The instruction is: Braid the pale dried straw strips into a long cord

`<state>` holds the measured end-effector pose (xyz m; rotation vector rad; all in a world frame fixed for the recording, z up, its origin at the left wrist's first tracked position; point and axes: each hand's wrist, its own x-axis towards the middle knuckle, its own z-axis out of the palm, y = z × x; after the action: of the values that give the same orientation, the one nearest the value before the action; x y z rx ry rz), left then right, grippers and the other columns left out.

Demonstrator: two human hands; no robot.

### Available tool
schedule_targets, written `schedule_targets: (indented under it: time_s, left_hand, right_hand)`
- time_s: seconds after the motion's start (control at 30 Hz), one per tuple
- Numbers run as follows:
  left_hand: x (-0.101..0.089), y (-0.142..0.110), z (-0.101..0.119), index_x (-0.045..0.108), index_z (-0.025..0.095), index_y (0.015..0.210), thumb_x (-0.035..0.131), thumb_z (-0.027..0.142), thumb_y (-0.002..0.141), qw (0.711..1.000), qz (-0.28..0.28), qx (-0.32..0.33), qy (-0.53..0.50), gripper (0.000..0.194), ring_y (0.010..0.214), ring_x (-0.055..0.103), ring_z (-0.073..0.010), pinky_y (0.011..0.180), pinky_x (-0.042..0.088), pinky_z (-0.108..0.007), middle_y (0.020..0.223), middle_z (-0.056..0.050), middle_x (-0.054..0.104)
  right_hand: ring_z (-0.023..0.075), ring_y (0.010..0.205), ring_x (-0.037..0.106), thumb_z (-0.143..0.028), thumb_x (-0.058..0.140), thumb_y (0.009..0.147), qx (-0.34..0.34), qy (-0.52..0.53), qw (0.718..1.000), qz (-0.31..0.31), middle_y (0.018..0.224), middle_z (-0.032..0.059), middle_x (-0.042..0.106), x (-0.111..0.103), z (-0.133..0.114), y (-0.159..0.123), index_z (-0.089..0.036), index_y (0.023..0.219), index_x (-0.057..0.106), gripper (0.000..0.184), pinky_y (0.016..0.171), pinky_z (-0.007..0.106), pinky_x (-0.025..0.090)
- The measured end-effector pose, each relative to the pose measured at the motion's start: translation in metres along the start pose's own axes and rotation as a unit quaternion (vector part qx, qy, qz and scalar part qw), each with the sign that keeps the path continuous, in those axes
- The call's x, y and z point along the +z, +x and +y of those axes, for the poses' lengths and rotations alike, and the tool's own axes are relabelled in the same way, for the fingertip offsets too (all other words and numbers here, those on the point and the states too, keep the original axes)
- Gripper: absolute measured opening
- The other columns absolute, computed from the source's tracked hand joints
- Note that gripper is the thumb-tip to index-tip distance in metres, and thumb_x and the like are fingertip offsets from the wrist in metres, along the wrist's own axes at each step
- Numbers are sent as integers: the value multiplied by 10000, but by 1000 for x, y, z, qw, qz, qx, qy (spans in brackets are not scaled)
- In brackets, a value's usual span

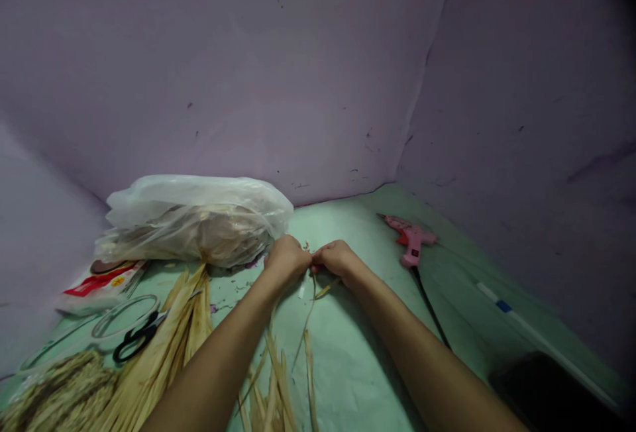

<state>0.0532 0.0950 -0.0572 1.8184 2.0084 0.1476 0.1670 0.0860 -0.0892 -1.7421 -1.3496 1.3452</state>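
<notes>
- We see the left hand [288, 256] just to the right of the plastic bag [193, 223], on its side nearer to us. Its fingers are curled, with the tips next to those of the other hand. The back of the hand covers them, so we cannot tell if they are clamped on anything.
- We see the right hand [335, 258] a little farther to the right of the bag. Its thumb and fingers are pinched together on a narrow dried plant strip [314, 289].
- This strip is to the right of the bag, and it hangs down from the fingertips toward us. A short yellowish piece [326, 287] shows under the same hand.
- In front of the bag, and toward its right end, we find more loose dried strips [275, 385], between our two forearms.
- A bundle of broad dried strips [181, 336] lies in front of the bag, with its upper end at the bag's near edge.
- Black-handled scissors [134, 341] lie in front of the bag, beside this bundle. A pale loop [124, 316] lies a little closer to the bag.
- A red and white packet [102, 289] lies just before the bag's left end, and a braided fibre piece [59, 392] lies well in front of it.
- Well to the right of the bag, we have a pink glue gun [411, 240] on the green table covering [358, 359]. Its black cord [430, 309] runs toward us.
- Behind the bag stands the purple wall [248, 87].
</notes>
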Motion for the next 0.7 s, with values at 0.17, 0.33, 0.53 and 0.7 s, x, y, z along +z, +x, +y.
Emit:
schedule_targets:
  time_s: [0.17, 0.33, 0.53, 0.7]
  left_hand:
    - [-10, -14, 14, 646, 151, 673, 593, 287, 498, 999, -10, 2, 44, 227, 666, 572, -217, 500, 346, -252, 677, -101, 634]
    - [-9, -16, 19, 640, 129, 743, 575, 274, 531, 998, -8, 13, 55, 265, 666, 575, -217, 483, 339, -245, 694, -119, 633]
    - [-12, -20, 23, 591, 93, 585, 497, 181, 585, 988, -127, -29, -78, 128, 364, 434, -119, 392, 284, -231, 392, -39, 489]
    - [-24, -31, 23, 475, 122, 496, 430, 127, 630, 951, -205, -74, -221, 141, 271, 274, -54, 345, 201, -200, 328, 4, 423]
  right_hand:
    - [61, 377, 414, -131, 527, 538, 16, 2, 1000, 1, 460, 20, 556, 0, -1, 1, -102, 550, 634, 112, 382, 185, 268]
    - [63, 345, 346, -108, 518, 519, 31, -21, 999, 19, 338, -24, 403, -2, -4, 0, -111, 506, 587, 71, 372, 203, 224]
    - [54, 331, 265, -160, 525, 577, 47, -16, 999, 11, 340, -46, 331, -7, -12, -9, -129, 509, 518, 76, 369, 220, 197]
    - [44, 324, 236, -320, 592, 602, 39, -10, 999, 4, 337, -56, 313, -7, -12, -12, -142, 489, 478, 240, 355, 215, 176]
